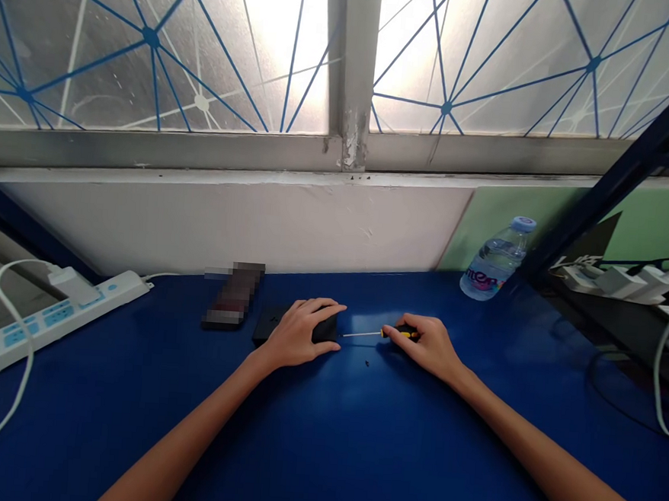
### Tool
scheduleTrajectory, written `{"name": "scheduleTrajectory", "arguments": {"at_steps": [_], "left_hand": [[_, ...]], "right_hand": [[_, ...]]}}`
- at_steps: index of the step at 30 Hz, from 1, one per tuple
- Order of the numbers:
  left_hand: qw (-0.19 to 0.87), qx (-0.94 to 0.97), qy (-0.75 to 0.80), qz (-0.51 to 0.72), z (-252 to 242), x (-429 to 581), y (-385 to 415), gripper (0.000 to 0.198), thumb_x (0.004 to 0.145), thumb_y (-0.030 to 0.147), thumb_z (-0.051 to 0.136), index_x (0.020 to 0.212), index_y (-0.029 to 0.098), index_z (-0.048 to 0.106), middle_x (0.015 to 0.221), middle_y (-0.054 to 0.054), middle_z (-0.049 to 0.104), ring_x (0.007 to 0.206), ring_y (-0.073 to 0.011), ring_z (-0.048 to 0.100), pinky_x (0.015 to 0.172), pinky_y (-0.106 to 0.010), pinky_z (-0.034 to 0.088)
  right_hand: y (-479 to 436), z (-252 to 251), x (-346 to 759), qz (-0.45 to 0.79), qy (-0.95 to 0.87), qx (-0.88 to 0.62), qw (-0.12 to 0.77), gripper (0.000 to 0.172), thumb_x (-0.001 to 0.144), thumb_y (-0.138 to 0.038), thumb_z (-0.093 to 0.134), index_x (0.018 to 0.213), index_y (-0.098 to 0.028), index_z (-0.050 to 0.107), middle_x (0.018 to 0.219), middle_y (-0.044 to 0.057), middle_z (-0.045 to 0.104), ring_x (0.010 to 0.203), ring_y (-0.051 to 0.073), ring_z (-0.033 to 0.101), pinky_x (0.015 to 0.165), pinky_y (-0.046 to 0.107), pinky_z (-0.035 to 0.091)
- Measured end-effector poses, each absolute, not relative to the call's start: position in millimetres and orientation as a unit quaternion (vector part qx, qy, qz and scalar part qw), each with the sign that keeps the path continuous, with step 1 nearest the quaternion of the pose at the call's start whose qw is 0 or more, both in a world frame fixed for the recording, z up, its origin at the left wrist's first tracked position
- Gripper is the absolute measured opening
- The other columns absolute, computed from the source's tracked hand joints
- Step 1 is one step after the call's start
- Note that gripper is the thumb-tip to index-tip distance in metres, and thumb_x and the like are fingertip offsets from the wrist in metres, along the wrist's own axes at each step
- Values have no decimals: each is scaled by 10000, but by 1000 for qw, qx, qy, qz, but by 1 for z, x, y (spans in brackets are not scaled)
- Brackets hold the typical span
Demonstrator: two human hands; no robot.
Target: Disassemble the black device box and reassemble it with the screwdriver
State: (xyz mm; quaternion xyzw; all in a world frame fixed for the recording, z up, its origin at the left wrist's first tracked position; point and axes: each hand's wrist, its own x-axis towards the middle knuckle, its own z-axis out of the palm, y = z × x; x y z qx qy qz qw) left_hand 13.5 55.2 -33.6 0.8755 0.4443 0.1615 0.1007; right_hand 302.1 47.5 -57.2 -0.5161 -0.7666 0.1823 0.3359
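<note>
A flat black box point(269, 324) lies on the blue table, partly covered by my left hand point(300, 332). The thumb and fingers of that hand reach over its top and grip its sides. My right hand point(431, 345) holds a small screwdriver point(363, 334) with a black and yellow handle. Its thin metal shaft points left, with the tip at or close to the box's right side; whether it touches is too small to tell. A tiny dark piece, perhaps a screw point(367, 363), rests on the table just below the shaft.
Left of the box lies a dark, blurred-out slab point(233, 297). A white power strip point(54, 322) with a plug and white cable runs along the left. At the back right stands a water bottle point(497, 258). Chargers point(622, 282) and cables crowd the right edge, beyond a blue frame bar point(602, 185).
</note>
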Motion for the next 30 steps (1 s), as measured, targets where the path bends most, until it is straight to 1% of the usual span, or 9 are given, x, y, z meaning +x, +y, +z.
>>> {"name": "scheduleTrajectory", "arguments": {"at_steps": [7,14,18,20,22,24,27,30], "left_hand": [[94,879,435,173,-38,11,56,648,833,437,727,1423,324,484,1436,-78,527,1287,-325,505,1063,-508,384],[87,881,430,179,-37,12,56,639,834,431,727,1420,336,489,1427,-72,534,1277,-319,513,1058,-501,389],[90,880,432,176,-38,12,56,636,835,426,727,1418,326,493,1432,-75,530,1284,-319,505,1071,-502,374],[89,880,431,177,-38,12,56,635,835,422,727,1417,325,493,1435,-75,527,1290,-318,499,1072,-499,373],[88,880,431,178,-38,12,56,633,836,415,727,1417,322,494,1436,-78,526,1293,-318,496,1068,-496,374],[86,880,431,179,-38,12,55,626,834,413,729,1410,320,501,1431,-79,531,1287,-316,502,1065,-492,377],[85,880,430,181,-37,13,55,620,830,416,732,1402,320,511,1422,-75,540,1277,-316,513,1063,-487,382],[85,881,428,181,-38,13,55,620,831,414,731,1403,323,509,1427,-72,535,1285,-318,507,1078,-499,367]], "right_hand": [[48,-57,299,177,-771,-515,329,400,898,-538,581,715,-209,717,674,25,703,600,158,610,563,265,363],[49,-55,299,175,-778,-511,321,424,906,-554,555,714,-206,704,661,28,696,585,156,596,562,265,355],[49,-51,303,192,-793,-496,296,388,897,-541,564,744,-207,687,640,16,658,564,144,550,556,262,338],[49,-48,306,201,-804,-484,282,325,873,-513,600,780,-208,660,625,1,623,556,138,522,548,256,329],[50,-46,309,222,-808,-475,269,247,836,-456,649,856,-212,618,628,-20,599,549,131,499,541,246,327],[51,-44,312,257,-803,-469,261,237,811,-397,672,924,-218,566,668,-30,605,553,125,492,539,237,333],[53,-43,316,306,-796,-455,258,222,823,-363,657,917,-219,517,731,-25,625,588,122,498,555,231,356],[55,-43,319,339,-786,-440,271,237,831,-394,662,892,-213,520,729,-22,612,599,118,498,552,229,371]]}}
